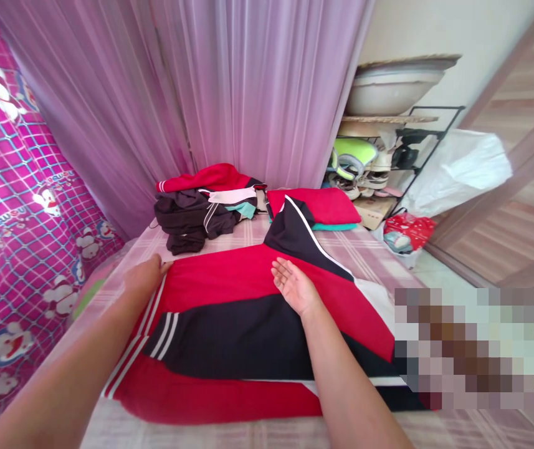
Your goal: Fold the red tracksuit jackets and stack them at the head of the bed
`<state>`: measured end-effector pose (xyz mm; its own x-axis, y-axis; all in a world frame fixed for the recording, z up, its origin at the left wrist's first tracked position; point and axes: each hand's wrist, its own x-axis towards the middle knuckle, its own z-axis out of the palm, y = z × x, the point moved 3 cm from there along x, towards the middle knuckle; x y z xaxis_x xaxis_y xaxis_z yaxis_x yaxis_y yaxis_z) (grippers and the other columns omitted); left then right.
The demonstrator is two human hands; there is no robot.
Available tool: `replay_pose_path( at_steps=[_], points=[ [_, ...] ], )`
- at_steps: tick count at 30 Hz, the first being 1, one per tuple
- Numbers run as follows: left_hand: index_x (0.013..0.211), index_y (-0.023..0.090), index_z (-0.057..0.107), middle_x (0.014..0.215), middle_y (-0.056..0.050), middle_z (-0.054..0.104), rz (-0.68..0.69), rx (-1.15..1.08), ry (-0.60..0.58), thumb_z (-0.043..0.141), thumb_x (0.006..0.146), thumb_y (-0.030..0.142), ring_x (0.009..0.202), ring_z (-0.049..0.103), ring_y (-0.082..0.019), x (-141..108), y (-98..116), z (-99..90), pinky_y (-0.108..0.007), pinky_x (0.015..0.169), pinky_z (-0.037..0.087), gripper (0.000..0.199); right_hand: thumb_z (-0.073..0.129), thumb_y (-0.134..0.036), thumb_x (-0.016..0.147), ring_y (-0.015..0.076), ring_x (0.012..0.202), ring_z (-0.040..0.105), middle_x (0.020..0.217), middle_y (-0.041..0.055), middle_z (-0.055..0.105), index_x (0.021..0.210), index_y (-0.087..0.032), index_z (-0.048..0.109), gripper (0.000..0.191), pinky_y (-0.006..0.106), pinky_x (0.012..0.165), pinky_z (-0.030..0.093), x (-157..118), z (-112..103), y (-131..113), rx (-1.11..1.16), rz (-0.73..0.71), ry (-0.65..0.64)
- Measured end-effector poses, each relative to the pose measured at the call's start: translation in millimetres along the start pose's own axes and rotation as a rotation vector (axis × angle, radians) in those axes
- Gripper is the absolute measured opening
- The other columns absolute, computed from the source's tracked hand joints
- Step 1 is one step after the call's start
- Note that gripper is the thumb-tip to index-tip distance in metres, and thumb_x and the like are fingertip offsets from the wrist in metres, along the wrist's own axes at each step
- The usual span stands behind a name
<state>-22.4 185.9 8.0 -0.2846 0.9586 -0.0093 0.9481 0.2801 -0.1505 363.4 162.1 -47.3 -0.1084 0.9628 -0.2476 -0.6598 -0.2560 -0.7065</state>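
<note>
A red and black jacket [229,268] with white stripes lies spread on the bed, its striped hem toward the left. One black sleeve [243,330] is folded across the body, with its striped cuff near the hem. My left hand [147,274] is closed at the far corner of the hem, the fabric edge between its fingers. Over the middle of the jacket, my right hand [296,290] is open with its palm partly turned up and fingers stretched out, holding nothing. The other black sleeve [304,234] points away toward the back.
Behind the jacket lie a heap of dark clothes [182,218], a red garment [215,178] and a folded red stack [318,206]. Purple curtains [248,93] hang behind the bed. A rack with shoes and basins [388,93] stands at right, beside a white bag [458,171].
</note>
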Motion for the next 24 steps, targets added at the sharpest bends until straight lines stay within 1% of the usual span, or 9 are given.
replay_pose_path(
  at_steps=[4,6,8,10,13,15,18,21,24],
  points=[
    [0.12,0.011,0.06,0.113,-0.023,0.07,-0.049,-0.04,-0.029,0.028,0.094,0.059,0.107,0.066,-0.036,0,-4,-9.4,-0.044,0.086,0.051,0.063,0.06,-0.022,0.09,0.0134,0.083,0.072,0.093,0.0039,0.077,0.094,-0.021,0.072,0.013,0.021,0.066,0.057,0,2,1,0.143,0.048,-0.009],
    [0.127,0.011,0.058,0.123,-0.021,0.067,-0.027,-0.07,0.036,0.032,0.095,0.054,0.114,0.064,-0.034,0,-1,-16.6,-0.043,0.092,0.05,0.059,0.058,-0.021,0.09,0.013,0.081,0.072,0.09,0.0035,0.077,0.092,-0.022,0.072,0.014,0.02,0.064,0.057,-1,4,1,0.182,0.07,0.006],
    [0.133,0.012,0.055,0.134,-0.019,0.061,0.059,-0.102,0.118,0.034,0.096,0.047,0.121,0.06,-0.031,-4,11,-21.0,-0.041,0.1,0.047,0.055,0.056,-0.02,0.091,0.0128,0.08,0.072,0.089,0.0032,0.077,0.091,-0.022,0.072,0.016,0.02,0.062,0.057,-3,7,-1,0.19,0.079,0.021],
    [0.138,0.015,0.053,0.144,-0.015,0.055,0.206,-0.143,0.145,0.035,0.096,0.044,0.13,0.053,-0.028,-12,35,-18.8,-0.04,0.108,0.041,0.054,0.056,-0.02,0.091,0.0125,0.079,0.072,0.089,0.0032,0.077,0.091,-0.022,0.072,0.016,0.02,0.062,0.057,-5,8,-2,0.187,0.078,0.032],
    [0.147,0.022,0.045,0.158,-0.011,0.038,0.388,-0.154,0.064,0.035,0.096,0.051,0.146,0.033,-0.029,-29,75,-3.4,-0.048,0.118,0.026,0.059,0.058,-0.02,0.09,0.0124,0.078,0.072,0.088,0.0031,0.077,0.091,-0.022,0.072,0.014,0.02,0.062,0.058,-5,8,-2,0.174,0.068,0.031],
    [0.152,0.024,0.036,0.163,-0.011,0.027,0.39,-0.141,-0.031,0.033,0.096,0.056,0.15,0.022,-0.031,-35,93,8.4,-0.058,0.119,0.019,0.065,0.06,-0.02,0.089,0.0125,0.079,0.072,0.088,0.0029,0.077,0.091,-0.022,0.072,0.012,0.02,0.062,0.058,-5,7,-2,0.17,0.061,0.02],
    [0.156,0.024,0.027,0.165,-0.011,0.019,0.363,-0.137,-0.117,0.03,0.095,0.059,0.152,0.015,-0.031,-35,100,13.6,-0.063,0.118,0.014,0.07,0.061,-0.019,0.089,0.0122,0.078,0.072,0.087,0.0033,0.077,0.091,-0.021,0.072,0.012,0.019,0.062,0.057,-5,8,-3,0.177,0.064,0.023],
    [0.153,0.023,0.033,0.163,-0.01,0.024,0.374,-0.161,-0.176,0.026,0.097,0.055,0.151,0.019,-0.028,-31,97,4.5,-0.059,0.118,0.019,0.066,0.058,-0.018,0.09,0.0117,0.076,0.072,0.087,0.0036,0.077,0.089,-0.02,0.072,0.014,0.018,0.061,0.057,-7,10,-3,0.189,0.069,0.042],
    [0.146,0.019,0.047,0.158,-0.01,0.037,0.396,-0.191,-0.045,0.023,0.099,0.047,0.148,0.03,-0.025,-37,100,-8.8,-0.047,0.119,0.025,0.059,0.057,-0.018,0.091,0.0113,0.076,0.072,0.086,0.0032,0.077,0.089,-0.02,0.072,0.015,0.018,0.061,0.057,-8,11,-4,0.188,0.071,0.051]
  ],
)
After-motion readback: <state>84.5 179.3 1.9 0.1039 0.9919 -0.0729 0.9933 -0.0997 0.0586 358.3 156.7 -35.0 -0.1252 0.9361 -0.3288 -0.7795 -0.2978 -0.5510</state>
